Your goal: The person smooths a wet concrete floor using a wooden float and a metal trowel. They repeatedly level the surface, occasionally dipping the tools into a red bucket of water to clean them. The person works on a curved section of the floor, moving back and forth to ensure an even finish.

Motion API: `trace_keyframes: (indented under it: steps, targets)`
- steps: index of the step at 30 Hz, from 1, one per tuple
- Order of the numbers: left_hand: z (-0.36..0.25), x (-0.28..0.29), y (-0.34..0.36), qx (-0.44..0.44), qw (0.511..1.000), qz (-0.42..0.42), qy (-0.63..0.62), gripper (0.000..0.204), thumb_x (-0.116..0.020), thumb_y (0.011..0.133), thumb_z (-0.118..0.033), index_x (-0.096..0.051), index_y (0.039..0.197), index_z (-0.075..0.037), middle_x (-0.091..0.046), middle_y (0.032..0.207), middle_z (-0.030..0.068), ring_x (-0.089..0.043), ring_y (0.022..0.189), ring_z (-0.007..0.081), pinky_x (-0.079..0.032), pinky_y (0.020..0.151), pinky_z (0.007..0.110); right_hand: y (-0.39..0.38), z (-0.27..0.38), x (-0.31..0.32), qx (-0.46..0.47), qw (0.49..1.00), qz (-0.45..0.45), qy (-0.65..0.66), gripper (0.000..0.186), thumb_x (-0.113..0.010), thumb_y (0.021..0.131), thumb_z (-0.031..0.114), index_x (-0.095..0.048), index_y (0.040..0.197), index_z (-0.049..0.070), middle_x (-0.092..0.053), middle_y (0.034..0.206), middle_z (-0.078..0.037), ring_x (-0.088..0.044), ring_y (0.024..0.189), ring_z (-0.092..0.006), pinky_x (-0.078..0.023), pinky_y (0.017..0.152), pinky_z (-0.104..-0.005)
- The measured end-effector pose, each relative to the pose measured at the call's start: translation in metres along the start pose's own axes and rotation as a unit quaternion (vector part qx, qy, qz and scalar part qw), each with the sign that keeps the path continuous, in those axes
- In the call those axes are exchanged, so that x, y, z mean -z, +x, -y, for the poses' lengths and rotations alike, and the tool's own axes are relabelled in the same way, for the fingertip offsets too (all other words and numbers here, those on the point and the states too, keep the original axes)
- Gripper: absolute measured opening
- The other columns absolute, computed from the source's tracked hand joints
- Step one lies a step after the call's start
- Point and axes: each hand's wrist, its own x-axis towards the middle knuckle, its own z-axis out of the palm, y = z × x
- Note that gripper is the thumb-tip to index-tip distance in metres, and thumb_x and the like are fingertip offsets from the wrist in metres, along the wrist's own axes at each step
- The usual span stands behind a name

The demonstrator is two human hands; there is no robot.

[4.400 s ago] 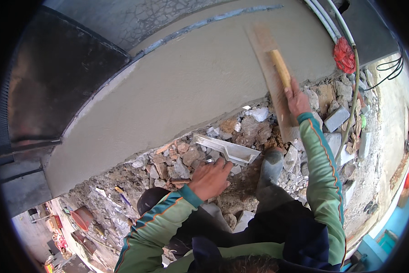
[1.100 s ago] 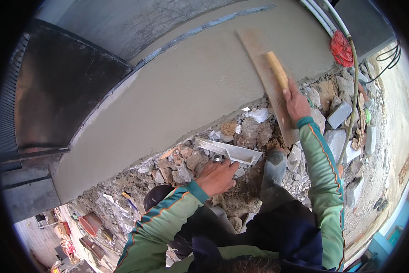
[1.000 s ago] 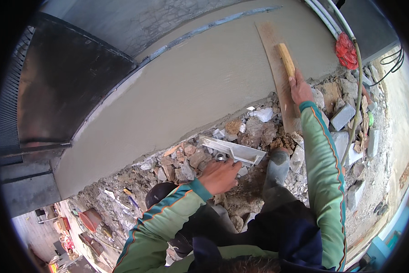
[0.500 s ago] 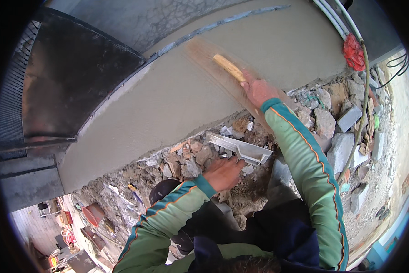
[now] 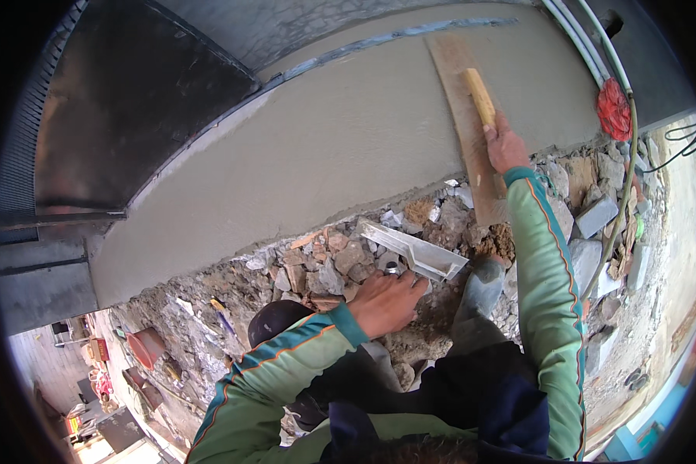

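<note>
on the wet wall, right hand (image 5: pixel 505 148) fingers grip the float (image 5: pixel 462 100); left hand (image 5: pixel 384 303) clasps trowel (image 5: pixel 411 251).

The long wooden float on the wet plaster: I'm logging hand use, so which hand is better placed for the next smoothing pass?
Probably the right hand: it already grips the long wooden float by its handle, flat against the grey plastered wall. The left hand is low over the rubble, holding a metal trowel.

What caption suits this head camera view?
Right hand presses wooden float on wet plaster band; left hand holds metal trowel over rubble.
</note>
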Motion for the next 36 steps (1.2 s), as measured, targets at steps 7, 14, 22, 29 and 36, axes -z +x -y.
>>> trace_keyframes:
  steps: [7, 14, 22, 29, 36]
  targets:
    - [0.011, -0.013, 0.019, 0.003, 0.999, 0.031, 0.006, 0.062, -0.074, 0.082, -0.022, -0.051, 0.136, -0.002, -0.06, 0.12, 0.022, -0.065, 0.103, 0.0424, -0.054, 0.086, 0.053, -0.041, 0.084, -0.037, 0.054, 0.993, 0.104, 0.004, 0.059, -0.047, 0.104, 0.039, -0.036, 0.155, 0.012, -0.069, 0.106, -0.032, -0.066, 0.101, -0.0513, -0.051, 0.093, -0.0597]
    - [0.005, -0.013, 0.022, -0.009, 0.999, 0.043, -0.002, 0.063, -0.074, 0.083, -0.022, -0.051, 0.138, -0.003, -0.059, 0.12, 0.0217, -0.065, 0.103, 0.0423, -0.054, 0.087, 0.052, -0.033, 0.073, -0.011, 0.071, 0.989, 0.111, -0.063, 0.058, -0.046, 0.104, 0.038, -0.037, 0.155, 0.012, -0.071, 0.105, -0.029, -0.068, 0.101, -0.0477, -0.053, 0.091, -0.0577]
    - [-0.006, -0.005, 0.019, -0.029, 0.999, 0.023, 0.011, 0.065, -0.076, 0.083, -0.022, -0.049, 0.139, -0.004, -0.06, 0.115, 0.0212, -0.066, 0.096, 0.0414, -0.054, 0.082, 0.052, -0.036, 0.06, -0.027, 0.055, 0.994, 0.096, -0.02, 0.061, -0.046, 0.104, 0.041, -0.032, 0.159, 0.017, -0.071, 0.108, -0.028, -0.067, 0.101, -0.0496, -0.053, 0.092, -0.0584]
    - [0.004, -0.017, 0.02, -0.02, 0.999, 0.022, 0.013, 0.062, -0.075, 0.083, -0.022, -0.05, 0.137, -0.004, -0.06, 0.114, 0.021, -0.067, 0.096, 0.0411, -0.054, 0.082, 0.053, -0.058, 0.088, -0.032, 0.132, 0.98, 0.14, -0.058, 0.057, -0.044, 0.105, 0.042, -0.037, 0.156, 0.017, -0.073, 0.101, -0.024, -0.069, 0.096, -0.0478, -0.053, 0.089, -0.0601]
    - [0.003, -0.013, 0.004, -0.018, 0.999, -0.032, 0.039, 0.061, -0.078, 0.08, -0.027, -0.051, 0.131, -0.006, -0.062, 0.115, 0.0167, -0.069, 0.094, 0.0367, -0.053, 0.082, 0.051, 0.001, -0.046, 0.022, -0.063, 0.996, -0.028, -0.064, 0.062, -0.045, 0.103, 0.046, -0.036, 0.156, 0.016, -0.069, 0.109, -0.031, -0.066, 0.103, -0.0517, -0.051, 0.093, -0.059]
